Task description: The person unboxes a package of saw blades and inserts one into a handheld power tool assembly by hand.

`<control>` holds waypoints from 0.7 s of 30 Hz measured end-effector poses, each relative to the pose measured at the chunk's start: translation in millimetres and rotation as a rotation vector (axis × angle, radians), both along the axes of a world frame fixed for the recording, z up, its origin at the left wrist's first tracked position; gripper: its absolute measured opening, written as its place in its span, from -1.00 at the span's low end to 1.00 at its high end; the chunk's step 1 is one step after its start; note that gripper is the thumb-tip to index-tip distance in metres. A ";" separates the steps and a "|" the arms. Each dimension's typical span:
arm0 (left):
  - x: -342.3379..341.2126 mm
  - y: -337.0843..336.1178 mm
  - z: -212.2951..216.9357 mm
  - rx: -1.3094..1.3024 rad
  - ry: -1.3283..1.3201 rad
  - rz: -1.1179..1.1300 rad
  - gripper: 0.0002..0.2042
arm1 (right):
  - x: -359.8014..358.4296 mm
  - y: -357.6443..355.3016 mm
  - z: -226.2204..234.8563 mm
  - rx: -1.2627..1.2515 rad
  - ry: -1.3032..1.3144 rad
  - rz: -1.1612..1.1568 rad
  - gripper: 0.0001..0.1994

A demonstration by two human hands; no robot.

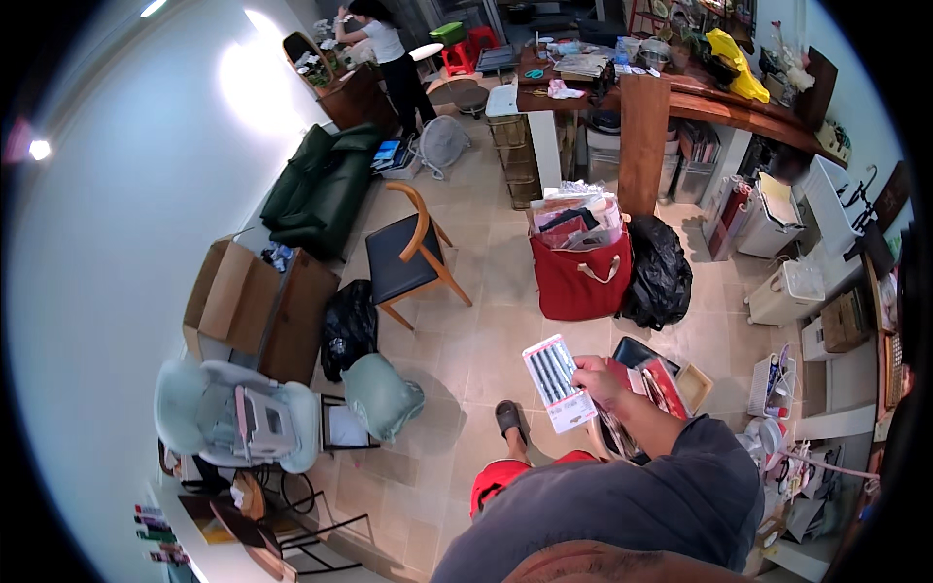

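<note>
My right hand (601, 382) is closed on the edge of a flat white pack of pens (556, 375). Several dark, slim pens lie side by side in it, under a clear front with red trim. Just behind and below that hand are red packets (658, 381), an open cardboard box (693, 387) and a black tray-like thing (634, 352) on the floor. My forearm partly covers this group. My left hand does not show.
Ahead stand a stuffed red bag (581, 279) and a black plastic bag (658, 277). A wooden chair (403, 255) and a green sofa (326, 185) are to the left. Shelves and a white basket (773, 384) line the right. Another person (387, 58) stands at the far left.
</note>
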State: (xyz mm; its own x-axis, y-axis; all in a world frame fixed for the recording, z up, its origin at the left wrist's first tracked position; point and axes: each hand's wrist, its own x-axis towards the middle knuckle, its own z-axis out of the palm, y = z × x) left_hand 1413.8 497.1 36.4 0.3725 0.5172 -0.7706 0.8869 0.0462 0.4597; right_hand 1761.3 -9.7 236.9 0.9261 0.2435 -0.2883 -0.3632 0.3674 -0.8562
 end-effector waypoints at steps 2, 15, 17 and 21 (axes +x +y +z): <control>45.7 29.3 -5.5 0.026 0.075 -0.076 -0.79 | 39.0 15.4 -4.6 0.038 0.045 -0.103 -0.72; 762.3 148.7 5.7 -0.086 -0.514 -0.123 -0.92 | 334.0 -7.7 3.7 0.040 0.110 -0.659 -0.53; 861.0 80.5 34.9 -0.023 -0.532 -0.269 -0.92 | 397.0 -30.0 -18.3 0.015 0.068 -0.659 -0.50; 949.2 73.8 19.2 -0.039 -0.334 -0.440 -0.86 | 574.4 -18.4 30.2 0.039 0.042 -0.640 -0.54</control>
State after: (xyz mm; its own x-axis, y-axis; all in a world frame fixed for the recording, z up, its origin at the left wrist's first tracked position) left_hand 2363.0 570.9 55.6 0.7745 0.2306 -0.5890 0.6325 -0.2732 0.7248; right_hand 2335.7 -28.1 267.1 0.8797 -0.3428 -0.3295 -0.0944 0.5533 -0.8276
